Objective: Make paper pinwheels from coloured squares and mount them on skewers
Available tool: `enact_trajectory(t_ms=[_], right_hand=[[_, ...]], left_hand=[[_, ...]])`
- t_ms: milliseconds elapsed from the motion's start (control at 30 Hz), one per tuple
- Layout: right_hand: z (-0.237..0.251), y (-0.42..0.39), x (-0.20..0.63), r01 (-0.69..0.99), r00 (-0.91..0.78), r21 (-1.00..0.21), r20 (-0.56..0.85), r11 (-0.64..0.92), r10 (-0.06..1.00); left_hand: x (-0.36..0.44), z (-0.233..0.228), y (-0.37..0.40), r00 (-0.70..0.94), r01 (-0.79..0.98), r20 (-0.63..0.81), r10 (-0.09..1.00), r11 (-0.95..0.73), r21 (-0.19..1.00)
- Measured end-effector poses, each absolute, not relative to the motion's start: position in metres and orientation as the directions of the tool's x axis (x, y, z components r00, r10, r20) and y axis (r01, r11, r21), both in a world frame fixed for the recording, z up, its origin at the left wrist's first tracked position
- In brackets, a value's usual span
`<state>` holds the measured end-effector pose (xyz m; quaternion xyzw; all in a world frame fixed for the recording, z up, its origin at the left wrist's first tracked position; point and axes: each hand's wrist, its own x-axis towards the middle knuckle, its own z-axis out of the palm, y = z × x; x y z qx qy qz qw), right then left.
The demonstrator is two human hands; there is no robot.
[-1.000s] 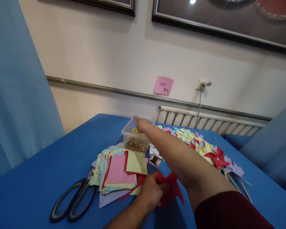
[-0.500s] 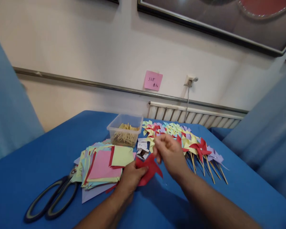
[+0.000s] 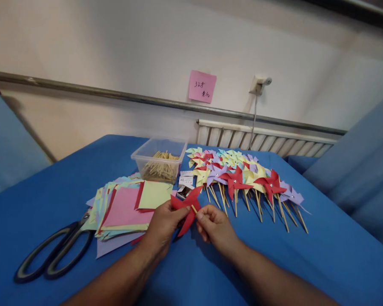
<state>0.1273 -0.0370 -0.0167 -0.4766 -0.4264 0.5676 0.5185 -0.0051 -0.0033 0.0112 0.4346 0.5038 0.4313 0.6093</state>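
My left hand [image 3: 164, 221] is closed on a red paper pinwheel [image 3: 189, 220], thumb pressed near its middle. Between the thumb and fingers of my right hand [image 3: 216, 224] is a thin wooden stick [image 3: 194, 208], its short pale end showing against the pinwheel's centre. Whether the stick is fastened there I cannot tell. To the left lies a stack of coloured paper squares [image 3: 123, 208], with large dark-handled scissors [image 3: 62, 250] beside it. Several finished pinwheels on sticks [image 3: 234, 180] lie in rows to the right.
A clear plastic box [image 3: 137, 159] of thin sticks stands behind the paper stack. Small cardboard boxes [image 3: 185, 182] sit between it and the pinwheels. A blue cloth [image 3: 274, 263] covers the table. Behind are a radiator [image 3: 217, 134], a metal rail [image 3: 140, 98] and a pink note [image 3: 202, 86].
My right hand has come down from above the red pinwheel to its centre, where a stick end now shows. The pinwheel has turned in my left hand. The view has tilted down.
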Motion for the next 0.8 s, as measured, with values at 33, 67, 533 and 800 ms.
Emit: enact_trajectory(t_ms=[33,67,533,800], right_hand=[[-0.0175,-0.0374,0.1282,-0.178,-0.017,-0.978,-0.105,-0.106,0.994],[-0.0185,-0.0378,0.129,-0.178,-0.024,-0.977,-0.111,-0.113,0.994],[-0.02,-0.0416,0.1318,-0.176,-0.059,-0.975,-0.128,-0.137,0.99],[-0.0202,-0.0426,0.1306,-0.189,-0.046,-0.968,-0.158,-0.164,0.986]], left_hand=[[-0.0042,0.0115,-0.0039,0.133,-0.097,-0.243,0.961,0.257,0.962],[-0.0032,0.0118,-0.0047,0.144,-0.103,-0.247,0.958,0.263,0.959],[-0.002,0.0076,-0.0069,0.242,-0.102,-0.251,0.937,0.282,0.954],[-0.0019,0.0078,-0.0076,0.226,-0.075,-0.238,0.945,0.26,0.963]])
